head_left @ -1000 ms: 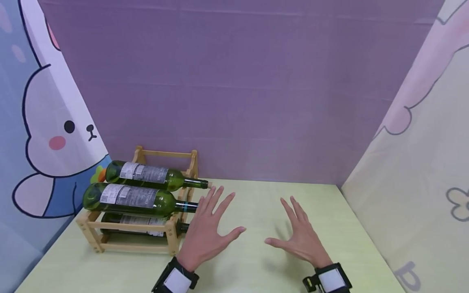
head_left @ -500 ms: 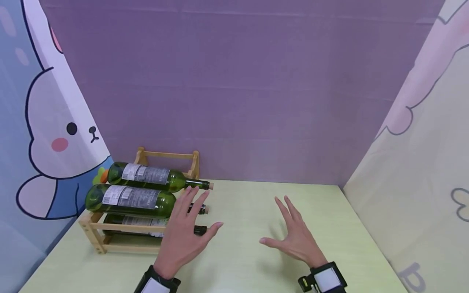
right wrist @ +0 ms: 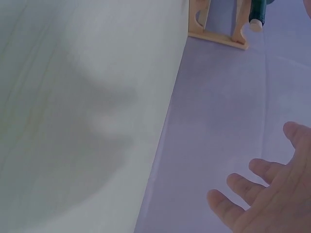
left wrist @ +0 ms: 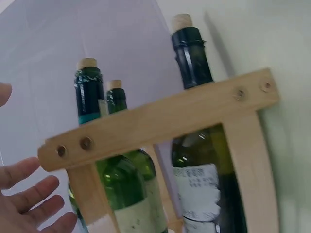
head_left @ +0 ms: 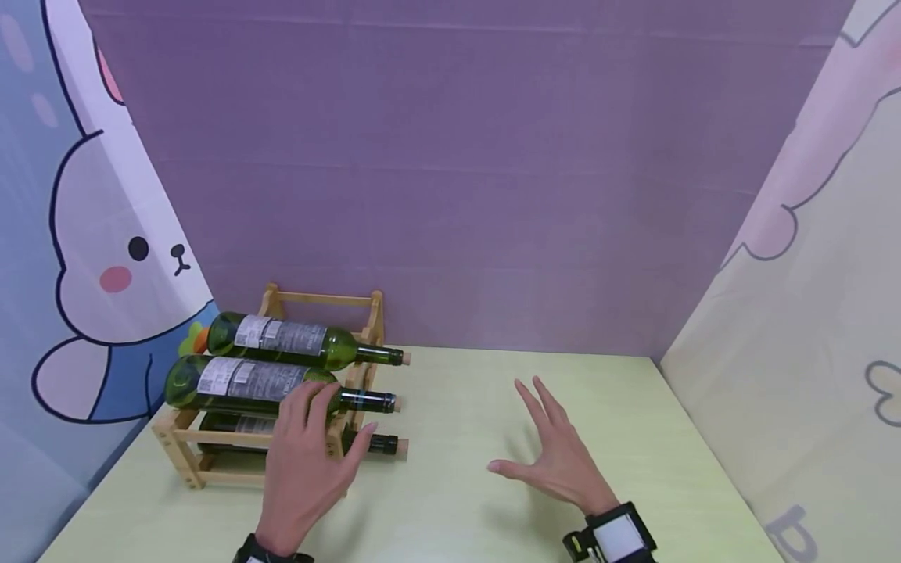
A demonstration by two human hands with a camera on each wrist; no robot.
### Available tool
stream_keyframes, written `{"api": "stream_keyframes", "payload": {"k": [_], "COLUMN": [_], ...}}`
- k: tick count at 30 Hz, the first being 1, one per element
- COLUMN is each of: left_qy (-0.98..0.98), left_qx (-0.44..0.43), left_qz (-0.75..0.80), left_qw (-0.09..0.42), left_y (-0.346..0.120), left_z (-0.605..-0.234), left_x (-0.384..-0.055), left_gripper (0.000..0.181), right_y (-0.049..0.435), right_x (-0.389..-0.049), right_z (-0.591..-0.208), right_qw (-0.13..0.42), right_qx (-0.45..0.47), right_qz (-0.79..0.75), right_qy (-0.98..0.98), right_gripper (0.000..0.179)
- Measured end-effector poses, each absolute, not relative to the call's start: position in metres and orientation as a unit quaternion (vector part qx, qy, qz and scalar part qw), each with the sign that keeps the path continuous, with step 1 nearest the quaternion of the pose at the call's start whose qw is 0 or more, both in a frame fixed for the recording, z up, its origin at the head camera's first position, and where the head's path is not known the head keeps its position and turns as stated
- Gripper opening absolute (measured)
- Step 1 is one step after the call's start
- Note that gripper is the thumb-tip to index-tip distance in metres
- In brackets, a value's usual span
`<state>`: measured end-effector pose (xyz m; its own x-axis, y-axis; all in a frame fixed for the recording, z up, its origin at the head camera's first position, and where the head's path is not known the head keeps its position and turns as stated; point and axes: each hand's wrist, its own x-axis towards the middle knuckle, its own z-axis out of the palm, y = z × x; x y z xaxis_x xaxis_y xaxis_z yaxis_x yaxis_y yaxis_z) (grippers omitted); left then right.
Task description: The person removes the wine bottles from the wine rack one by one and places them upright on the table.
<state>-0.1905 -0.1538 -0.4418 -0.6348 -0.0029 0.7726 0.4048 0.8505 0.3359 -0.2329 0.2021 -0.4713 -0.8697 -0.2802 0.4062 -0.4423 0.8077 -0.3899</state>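
The left hand (head_left: pixel 306 461) hovers at the rack's front right end, fingers loosely bent and grasping nothing; the right hand (head_left: pixel 556 461), likewise released and spread, hangs above the worktop (head_left: pixel 436 508), well apart from the rack. The wooden rack (head_left: pixel 225 436) stands near the worktop's left edge; it bears a front upper bottle (head_left: pixel 246 380), a rear upper bottle (head_left: pixel 288 336) and a lower bottle (head_left: pixel 242 422), all green, lying with corked necks toward the right edge. In the head view the left hand partly covers the front upper and lower bottles; the left wrist view shows its fingers beside the rack, though I cannot tell whether any touches; only that view shows screws (left wrist: pixel 86 142) in the rack's end; the right wrist view catches just part of the rack and one corked neck (right wrist: pixel 257 14).
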Motion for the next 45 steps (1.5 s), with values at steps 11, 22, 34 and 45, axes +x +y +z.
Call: {"api": "stream_keyframes", "payload": {"k": [11, 22, 34, 45], "left_qy": [-0.858, -0.864, -0.887, -0.901], "left_qx": [-0.094, -0.09, -0.09, -0.093], "left_qz": [-0.25, -0.217, -0.165, -0.148], "left_qw": [0.439, 0.444, 0.422, 0.397], "left_y": [-0.168, -0.173, -0.176, -0.175], "left_z": [-0.455, -0.466, -0.473, -0.47], "left_x": [-0.182, -0.185, -0.19, -0.192], "left_gripper": [0.059, 0.043, 0.034, 0.035], "right_y": [0.184, 0.161, 0.14, 0.121], "right_x": [-0.234, -0.236, -0.241, -0.247], "right_z": [-0.463, -0.449, -0.44, -0.431], "right_qw": [0.153, 0.121, 0.11, 0.096], "right_qx": [0.212, 0.239, 0.258, 0.281], "right_qz": [0.243, 0.232, 0.219, 0.203], "right_qy": [-0.934, -0.935, -0.935, -0.933], "right_gripper": [0.112, 0.114, 0.119, 0.119]}}
